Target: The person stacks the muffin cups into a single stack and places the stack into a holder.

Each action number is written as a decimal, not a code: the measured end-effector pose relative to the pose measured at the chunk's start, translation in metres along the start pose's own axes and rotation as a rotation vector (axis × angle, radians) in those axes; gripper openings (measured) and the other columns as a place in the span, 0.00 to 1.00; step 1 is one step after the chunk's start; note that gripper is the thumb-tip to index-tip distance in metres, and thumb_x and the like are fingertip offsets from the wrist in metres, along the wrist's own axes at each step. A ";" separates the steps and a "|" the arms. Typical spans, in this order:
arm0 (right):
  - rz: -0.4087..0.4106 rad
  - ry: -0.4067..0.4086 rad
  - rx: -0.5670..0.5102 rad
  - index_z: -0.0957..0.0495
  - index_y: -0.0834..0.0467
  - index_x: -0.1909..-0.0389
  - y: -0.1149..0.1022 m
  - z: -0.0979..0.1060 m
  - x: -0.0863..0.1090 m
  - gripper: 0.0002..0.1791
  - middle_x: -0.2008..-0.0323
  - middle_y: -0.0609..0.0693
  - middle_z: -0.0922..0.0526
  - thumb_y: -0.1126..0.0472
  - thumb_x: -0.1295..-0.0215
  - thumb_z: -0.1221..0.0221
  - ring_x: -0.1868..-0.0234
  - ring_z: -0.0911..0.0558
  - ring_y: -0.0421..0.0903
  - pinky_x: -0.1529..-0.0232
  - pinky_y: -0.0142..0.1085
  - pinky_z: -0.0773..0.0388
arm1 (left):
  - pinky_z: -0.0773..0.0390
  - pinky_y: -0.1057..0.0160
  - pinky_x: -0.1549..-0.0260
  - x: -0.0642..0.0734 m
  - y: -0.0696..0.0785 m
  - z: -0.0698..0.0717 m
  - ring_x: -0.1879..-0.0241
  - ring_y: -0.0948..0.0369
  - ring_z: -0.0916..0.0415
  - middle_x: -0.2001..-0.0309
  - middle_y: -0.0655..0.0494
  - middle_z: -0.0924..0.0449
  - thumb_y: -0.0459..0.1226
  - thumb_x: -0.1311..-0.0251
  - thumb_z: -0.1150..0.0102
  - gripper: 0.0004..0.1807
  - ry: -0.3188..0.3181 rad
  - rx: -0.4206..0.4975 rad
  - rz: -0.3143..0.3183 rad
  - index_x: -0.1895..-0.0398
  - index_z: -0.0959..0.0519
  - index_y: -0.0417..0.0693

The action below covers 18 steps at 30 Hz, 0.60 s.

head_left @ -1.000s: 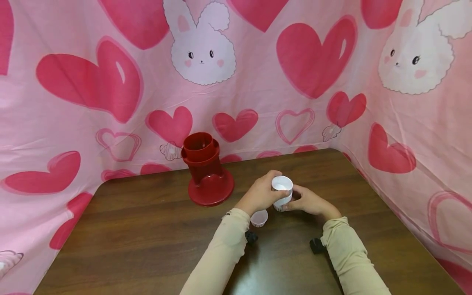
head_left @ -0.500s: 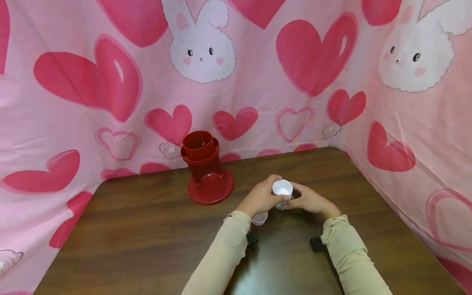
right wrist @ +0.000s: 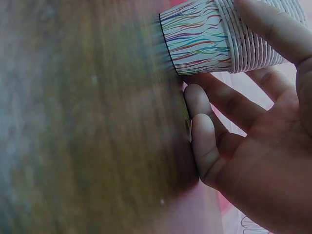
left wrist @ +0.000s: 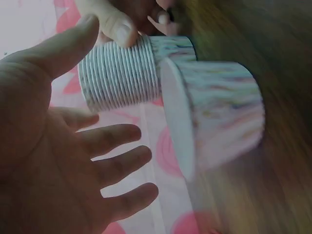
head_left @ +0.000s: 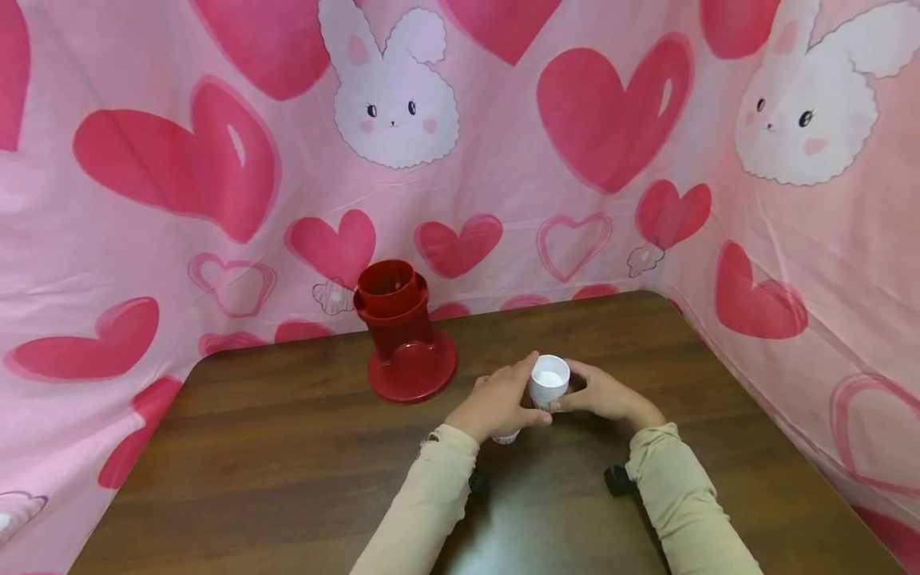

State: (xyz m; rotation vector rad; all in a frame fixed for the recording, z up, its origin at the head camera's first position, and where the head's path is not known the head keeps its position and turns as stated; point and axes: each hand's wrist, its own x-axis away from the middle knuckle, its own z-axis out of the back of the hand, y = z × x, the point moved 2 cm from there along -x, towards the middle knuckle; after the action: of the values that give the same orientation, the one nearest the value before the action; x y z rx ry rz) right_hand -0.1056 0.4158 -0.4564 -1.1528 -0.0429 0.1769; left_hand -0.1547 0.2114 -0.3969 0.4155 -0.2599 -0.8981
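A stack of nested paper baking cups [head_left: 549, 385], white with wavy coloured lines, stands on the table. My right hand [head_left: 604, 393] grips it from the right; the right wrist view shows the thumb across the ribbed rims [right wrist: 248, 48] and fingers on the other side. To the left, my left hand [head_left: 496, 403] has its fingers spread and bent slightly, with nothing in its grasp; its thumb and index finger are close beside the stack in the left wrist view. A single paper cup [left wrist: 224, 112] stands near the left palm, mostly hidden under that hand in the head view.
A red plastic stand [head_left: 408, 351] with a round base and a cylindrical top is at the back of the brown wooden table [head_left: 287, 463]. A pink curtain [head_left: 489, 192] with hearts and rabbits closes off the back and sides.
A second ago my left hand held the raised upper part of the stack. That part has come down into the cups below, and the left hand has let go and shifted left.
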 end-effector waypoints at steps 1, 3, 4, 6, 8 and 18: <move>-0.001 0.002 -0.001 0.32 0.68 0.33 0.000 0.000 0.000 0.36 0.47 0.58 0.21 0.64 0.40 0.29 0.47 0.25 0.52 0.45 0.47 0.27 | 0.39 0.40 0.35 0.003 -0.003 0.000 0.29 0.50 0.37 0.26 0.51 0.37 0.52 0.44 0.27 0.54 -0.014 0.005 0.010 0.20 0.47 0.48; -0.005 0.011 0.006 0.31 0.67 0.34 0.000 0.000 0.000 0.36 0.48 0.57 0.20 0.63 0.41 0.28 0.47 0.24 0.52 0.45 0.48 0.28 | 0.40 0.39 0.34 0.008 -0.010 0.000 0.28 0.48 0.39 0.25 0.50 0.39 0.52 0.46 0.26 0.56 -0.033 0.016 0.036 0.20 0.47 0.48; -0.006 0.014 0.017 0.31 0.68 0.34 0.000 0.000 -0.001 0.37 0.48 0.57 0.20 0.63 0.42 0.27 0.48 0.24 0.52 0.45 0.49 0.28 | 0.40 0.39 0.34 0.012 -0.014 0.000 0.29 0.48 0.39 0.25 0.50 0.39 0.53 0.47 0.25 0.56 -0.040 0.022 0.052 0.20 0.47 0.48; -0.013 0.021 0.030 0.31 0.68 0.34 -0.001 -0.001 -0.003 0.37 0.49 0.57 0.20 0.63 0.43 0.27 0.48 0.24 0.52 0.44 0.49 0.28 | 0.38 0.39 0.34 0.018 -0.023 0.001 0.30 0.47 0.37 0.26 0.48 0.37 0.53 0.48 0.24 0.55 -0.057 0.039 0.077 0.20 0.45 0.50; -0.020 0.024 0.045 0.31 0.67 0.34 -0.001 -0.001 -0.004 0.38 0.49 0.56 0.19 0.62 0.43 0.26 0.48 0.24 0.52 0.44 0.49 0.29 | 0.35 0.42 0.36 0.024 -0.031 0.001 0.32 0.48 0.34 0.28 0.47 0.34 0.53 0.50 0.24 0.55 -0.081 0.056 0.097 0.21 0.43 0.52; -0.039 0.024 0.033 0.32 0.68 0.33 0.000 -0.002 -0.003 0.39 0.49 0.57 0.20 0.63 0.43 0.26 0.48 0.24 0.52 0.45 0.47 0.27 | 0.26 0.56 0.44 0.034 -0.052 -0.007 0.45 0.55 0.26 0.41 0.49 0.24 0.50 0.50 0.22 0.44 -0.084 0.071 0.079 0.30 0.31 0.49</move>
State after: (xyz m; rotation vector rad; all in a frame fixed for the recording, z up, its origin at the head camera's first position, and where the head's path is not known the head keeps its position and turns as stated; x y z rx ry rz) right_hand -0.1079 0.4136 -0.4567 -1.1201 -0.0408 0.1288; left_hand -0.1675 0.1572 -0.4255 0.4307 -0.3837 -0.8316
